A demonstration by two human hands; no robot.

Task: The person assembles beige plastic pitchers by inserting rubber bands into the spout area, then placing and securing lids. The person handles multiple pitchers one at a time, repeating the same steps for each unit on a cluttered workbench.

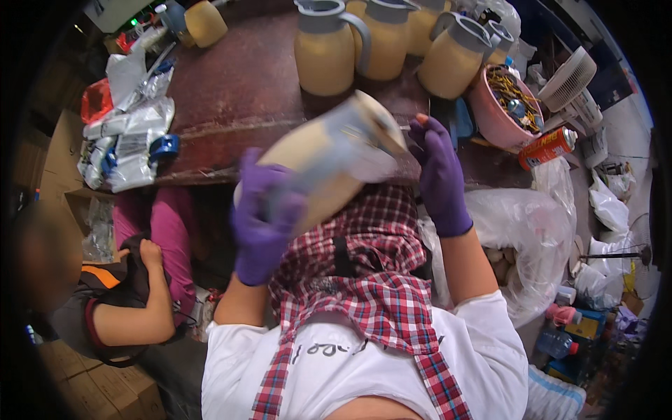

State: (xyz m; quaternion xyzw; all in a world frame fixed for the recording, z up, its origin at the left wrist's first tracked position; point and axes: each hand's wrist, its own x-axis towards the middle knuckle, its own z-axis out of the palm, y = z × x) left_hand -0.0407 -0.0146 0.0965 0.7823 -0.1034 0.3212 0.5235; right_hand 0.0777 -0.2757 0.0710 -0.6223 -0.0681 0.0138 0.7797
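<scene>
My left hand (264, 210), in a purple glove, is closed on a beige jug body (308, 161). The jug is tilted over my lap at the table's front edge and smeared by motion. A grey-blue patch shows on its side; its end toward my right hand looks dark inside. My right hand (441, 171), also gloved in purple, is raised beside that end with its fingers bent and apart. A bare fingertip shows through the glove. I see nothing held in it. Several beige jugs with grey lids and handles, one of them the nearest jug (324, 59), stand on the table behind.
The dark red table (231, 91) carries plastic bags (140, 133) with blue parts at left. At right are a pink basin (493, 105) of small parts, a red spray can (546, 148) and a white fan (568, 78). A person (133, 301) sits close at my left.
</scene>
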